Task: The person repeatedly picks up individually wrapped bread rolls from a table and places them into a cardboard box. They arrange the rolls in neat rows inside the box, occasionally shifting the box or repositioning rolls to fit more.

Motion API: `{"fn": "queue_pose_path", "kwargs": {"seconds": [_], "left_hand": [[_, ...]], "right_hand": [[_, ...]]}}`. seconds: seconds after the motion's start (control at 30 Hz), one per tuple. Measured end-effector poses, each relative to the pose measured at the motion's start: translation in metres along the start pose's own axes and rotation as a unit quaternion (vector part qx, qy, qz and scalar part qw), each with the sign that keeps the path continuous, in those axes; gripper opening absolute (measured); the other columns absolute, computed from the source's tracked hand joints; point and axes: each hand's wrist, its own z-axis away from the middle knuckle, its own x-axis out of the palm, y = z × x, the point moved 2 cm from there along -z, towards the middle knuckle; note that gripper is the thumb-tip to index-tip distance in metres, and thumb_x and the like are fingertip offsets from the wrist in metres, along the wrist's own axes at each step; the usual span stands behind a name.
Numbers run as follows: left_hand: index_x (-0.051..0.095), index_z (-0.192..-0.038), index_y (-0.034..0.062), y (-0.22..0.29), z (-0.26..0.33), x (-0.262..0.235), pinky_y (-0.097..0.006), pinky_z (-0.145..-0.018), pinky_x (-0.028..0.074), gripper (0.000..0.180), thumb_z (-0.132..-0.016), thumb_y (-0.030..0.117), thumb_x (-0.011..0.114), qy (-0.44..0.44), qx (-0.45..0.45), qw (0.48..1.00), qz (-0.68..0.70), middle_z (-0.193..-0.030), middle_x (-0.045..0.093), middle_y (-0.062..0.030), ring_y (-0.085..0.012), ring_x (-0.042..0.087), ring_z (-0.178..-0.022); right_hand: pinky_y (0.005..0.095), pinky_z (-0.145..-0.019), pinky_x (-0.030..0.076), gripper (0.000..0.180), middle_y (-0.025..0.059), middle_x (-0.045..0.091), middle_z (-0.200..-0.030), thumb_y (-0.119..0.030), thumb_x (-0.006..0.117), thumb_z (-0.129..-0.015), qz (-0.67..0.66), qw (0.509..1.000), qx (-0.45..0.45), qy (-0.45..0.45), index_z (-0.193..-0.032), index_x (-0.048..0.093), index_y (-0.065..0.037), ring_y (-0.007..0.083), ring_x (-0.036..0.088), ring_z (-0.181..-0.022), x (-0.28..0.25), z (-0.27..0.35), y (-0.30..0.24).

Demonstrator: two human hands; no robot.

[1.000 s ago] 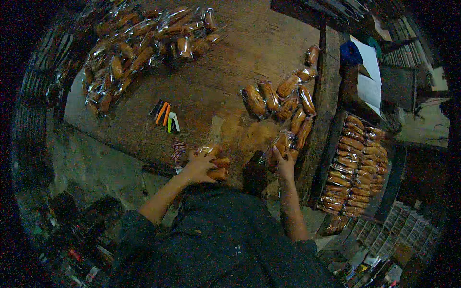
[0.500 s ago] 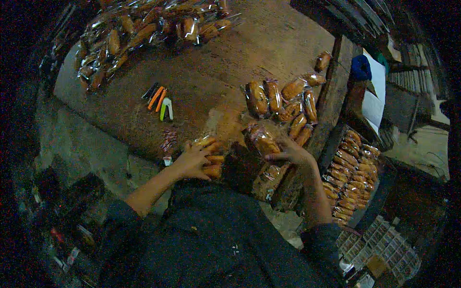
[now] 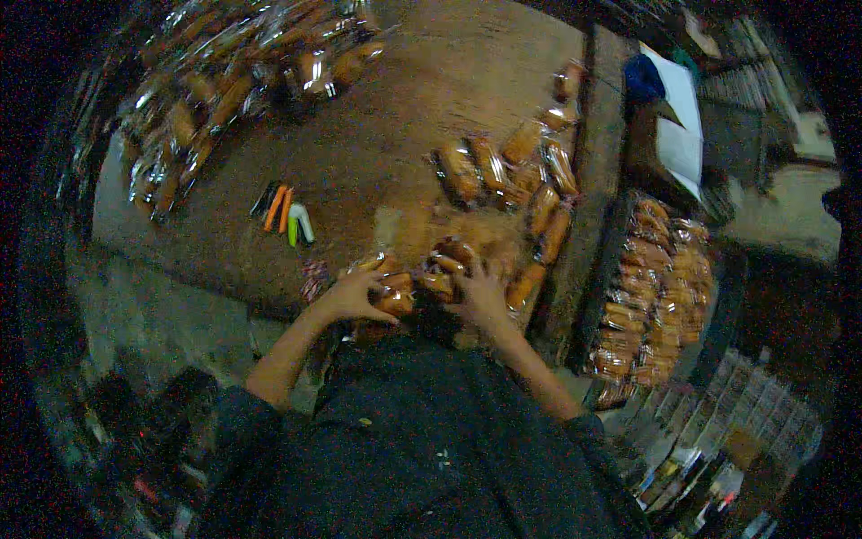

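While both hands work at the near edge of a worn wooden tabletop (image 3: 377, 153), a person in a dark top bends over a small cluster of wrapped buns (image 3: 415, 278). The left hand (image 3: 355, 295) curls its fingers around the packets at the left of that cluster; the right hand (image 3: 480, 296) lies spread over those at the right, though the dim light hides whether it actually grips one. More clear-wrapped buns sit in a loose group (image 3: 512, 175) further back on the right, and a long heap of packets (image 3: 224, 81) runs along the far left side. A few coloured markers (image 3: 285, 214), orange, green and white, lie together between the heap and the hands. Beside the tabletop on the right, a tray (image 3: 593, 296) holds rows of bagged buns.
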Motion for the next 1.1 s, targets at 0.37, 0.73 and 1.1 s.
{"fn": "queue_pose_path", "kwargs": {"seconds": [0.37,0.73,1.1], "left_hand": [[0.040,-0.156,0.0173,0.006,0.009,-0.015,-0.049,-0.117,0.036,0.111,-0.065,0.054,0.091,-0.008,-0.022,0.989,-0.143,-0.161,0.036,-0.0133,-0.0354,0.036,-0.147],[0.079,-0.106,0.0083,0.047,0.040,-0.013,-0.050,-0.116,0.030,0.065,-0.064,0.057,0.090,0.159,-0.051,0.982,-0.085,-0.140,0.058,-0.0101,-0.0320,0.043,-0.140],[0.078,-0.107,0.0139,0.107,0.099,0.036,-0.061,-0.118,0.020,0.063,-0.062,0.057,0.090,0.252,-0.211,0.944,-0.022,-0.159,0.041,-0.0128,-0.0378,0.024,-0.153]], "right_hand": [[0.0463,-0.102,0.050,0.064,0.0123,0.062,-0.130,-0.042,0.078,-0.088,-0.646,0.693,0.238,0.213,-0.134,0.057,-0.003,0.0245,0.059,-0.120,0.064,0.073,0.106],[0.0414,-0.104,0.047,0.067,0.0140,0.067,-0.124,-0.040,0.083,-0.080,-0.636,0.764,0.087,-0.065,-0.129,0.063,0.001,0.0278,0.061,-0.119,0.006,0.112,0.157],[0.0427,-0.102,0.047,0.088,0.0161,0.065,-0.129,-0.062,0.085,-0.068,-0.129,0.832,-0.286,-0.458,-0.131,0.064,-0.004,0.0325,0.060,-0.120,-0.020,-0.057,0.128]]}}
